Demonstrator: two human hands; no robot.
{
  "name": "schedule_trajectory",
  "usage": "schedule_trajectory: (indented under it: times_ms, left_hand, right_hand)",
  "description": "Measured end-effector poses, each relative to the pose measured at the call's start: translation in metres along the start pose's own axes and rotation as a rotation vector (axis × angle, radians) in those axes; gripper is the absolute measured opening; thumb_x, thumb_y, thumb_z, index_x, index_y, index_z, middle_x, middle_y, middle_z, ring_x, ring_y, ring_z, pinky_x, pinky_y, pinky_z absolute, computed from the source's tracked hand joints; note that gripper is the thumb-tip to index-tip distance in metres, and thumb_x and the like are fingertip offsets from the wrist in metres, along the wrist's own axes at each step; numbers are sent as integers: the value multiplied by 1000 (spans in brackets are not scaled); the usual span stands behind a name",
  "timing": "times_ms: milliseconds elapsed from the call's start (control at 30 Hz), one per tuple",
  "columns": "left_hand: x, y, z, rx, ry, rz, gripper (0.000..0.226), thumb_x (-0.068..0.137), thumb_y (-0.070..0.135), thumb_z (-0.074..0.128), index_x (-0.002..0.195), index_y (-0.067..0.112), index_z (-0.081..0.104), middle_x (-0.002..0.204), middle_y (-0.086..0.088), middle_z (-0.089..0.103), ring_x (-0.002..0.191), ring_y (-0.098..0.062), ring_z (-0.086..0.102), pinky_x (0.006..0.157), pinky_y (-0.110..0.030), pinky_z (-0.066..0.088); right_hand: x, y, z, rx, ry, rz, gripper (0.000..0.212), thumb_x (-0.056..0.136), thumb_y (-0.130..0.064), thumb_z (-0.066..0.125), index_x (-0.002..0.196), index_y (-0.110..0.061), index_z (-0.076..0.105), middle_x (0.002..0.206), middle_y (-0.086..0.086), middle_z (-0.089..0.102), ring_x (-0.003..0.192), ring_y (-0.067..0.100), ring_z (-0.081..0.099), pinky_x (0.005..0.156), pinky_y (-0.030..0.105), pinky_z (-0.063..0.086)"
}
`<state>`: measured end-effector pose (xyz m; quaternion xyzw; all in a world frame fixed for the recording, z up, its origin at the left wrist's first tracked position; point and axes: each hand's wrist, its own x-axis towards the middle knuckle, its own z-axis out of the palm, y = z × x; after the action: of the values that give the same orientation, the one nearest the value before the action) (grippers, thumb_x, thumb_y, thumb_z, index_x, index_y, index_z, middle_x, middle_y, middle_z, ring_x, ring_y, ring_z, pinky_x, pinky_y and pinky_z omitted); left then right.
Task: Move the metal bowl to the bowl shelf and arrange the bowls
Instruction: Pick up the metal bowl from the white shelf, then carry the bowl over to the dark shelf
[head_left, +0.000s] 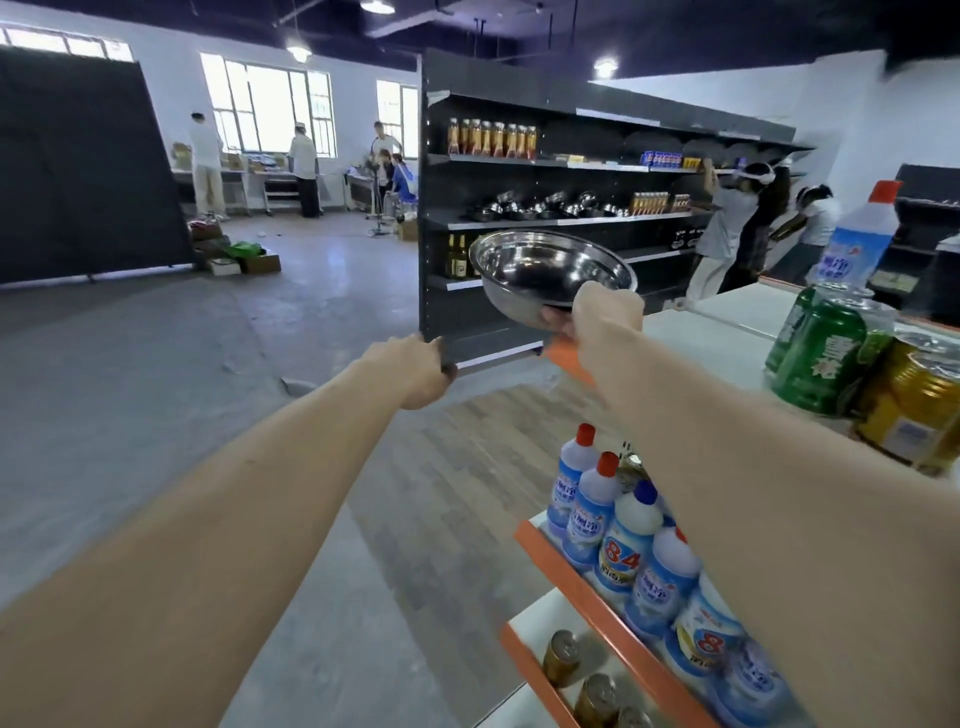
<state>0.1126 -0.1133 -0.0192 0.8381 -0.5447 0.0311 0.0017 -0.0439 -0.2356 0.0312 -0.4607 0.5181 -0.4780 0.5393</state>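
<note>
In the head view, the right hand (605, 325) grasped the metal bowl (551, 278) by its near rim, fingers under the base and thumb over the lip. The bowl was carried in the air, tipped with its hollow towards the camera, well apart from any surface. The left hand (415, 371) reached forward at a lower height with its fingers curled; something dark showed at its fingertips, but whether it held anything could not be told.

Across the floor stood the dark shelving unit (436, 208). Its middle shelf carried a loose huddle of metal bowls (545, 205) towards the left end, with orange boxes (649, 202) further right along the same shelf. That looked like the bowl shelf, and the carried bowl was not yet near it.

Just beside the right forearm, bleach bottles (623, 540) crowded the orange-edged rack (592, 597), and green and gold cans (826, 358) sat at the near edge of the white counter (727, 317).

The one-point grip on a slick, tilted rim could slip during the walk. The forearm might brush the bottles and topple them. At the shelf, setting it into the jumbled pile could send bowls sliding off the front edge.
</note>
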Motion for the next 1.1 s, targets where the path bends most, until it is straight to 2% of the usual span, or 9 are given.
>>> schedule_trajectory:
  times_ms: [100, 167, 233, 333, 433, 533, 700, 900, 1100]
  left_hand:
    - [-6, -28, 15, -13, -33, -57, 56, 102, 47, 30, 151, 18, 28, 148, -14, 40, 132, -38, 44, 103, -47, 43]
    - [-13, -46, 29, -10, -52, -101, 57, 103, 45, 30, 151, 13, 28, 149, -15, 39, 133, -37, 42, 105, -47, 41]
    - [-21, -63, 47, 3, -70, -146, 58, 103, 43, 30, 149, 9, 29, 148, -17, 39, 133, -38, 42, 105, -48, 40]
    - [-36, -86, 81, -48, -131, -210, 57, 103, 40, 34, 147, 4, 30, 149, -21, 37, 136, -40, 38, 109, -48, 37]
    - [-51, -105, 120, -84, -193, -268, 60, 102, 38, 33, 151, 4, 25, 154, -20, 31, 141, -39, 33, 113, -47, 33]
    - [-66, -114, 157, -111, -249, -291, 62, 102, 38, 32, 154, 8, 19, 157, -17, 27, 141, -39, 32, 111, -49, 35]
    - [-88, -113, 221, -153, -347, -286, 58, 100, 40, 34, 150, 10, 25, 147, -17, 38, 132, -39, 42, 106, -49, 38]
    - [-95, -116, 255, -158, -417, -267, 60, 100, 42, 32, 152, 11, 24, 151, -16, 33, 137, -36, 37, 109, -47, 35]
    - [-95, -125, 261, -146, -436, -271, 58, 100, 42, 31, 149, 11, 27, 150, -16, 36, 135, -38, 40, 107, -47, 35]
  right_hand:
    - [-7, 21, 38, -61, -108, 18, 47, 85, -9, 45, 132, -5, 45, 119, 15, 66, 102, 33, 69, 91, 40, 57]
    - [-12, 43, 59, -72, -156, 51, 47, 85, -8, 46, 132, -2, 46, 115, 17, 67, 97, 36, 71, 87, 40, 59]
    - [-19, 71, 75, -39, -188, 88, 38, 87, -3, 46, 125, 1, 52, 105, 18, 68, 75, 36, 73, 63, 38, 63]
    - [-30, 121, 90, -30, -216, 166, 39, 88, 8, 41, 124, 0, 53, 113, 21, 64, 48, 30, 64, 30, 25, 48]
    - [-40, 170, 94, -82, -217, 251, 47, 87, 11, 39, 131, 0, 51, 124, 22, 59, 52, 30, 63, 29, 22, 45]
    - [-48, 216, 94, -113, -213, 337, 53, 85, 12, 39, 137, 0, 46, 127, 21, 57, 75, 35, 69, 30, 22, 45]
    - [-61, 284, 90, -252, -173, 437, 53, 85, 13, 40, 137, 1, 46, 95, 17, 64, 71, 30, 68, 31, 28, 50]
    - [-66, 330, 83, -313, -176, 460, 48, 84, 5, 38, 130, 5, 50, 123, 29, 61, 93, 42, 70, 30, 17, 42]
    - [-64, 336, 83, -307, -155, 441, 46, 84, 4, 38, 129, 4, 50, 119, 28, 63, 73, 37, 70, 31, 17, 41]
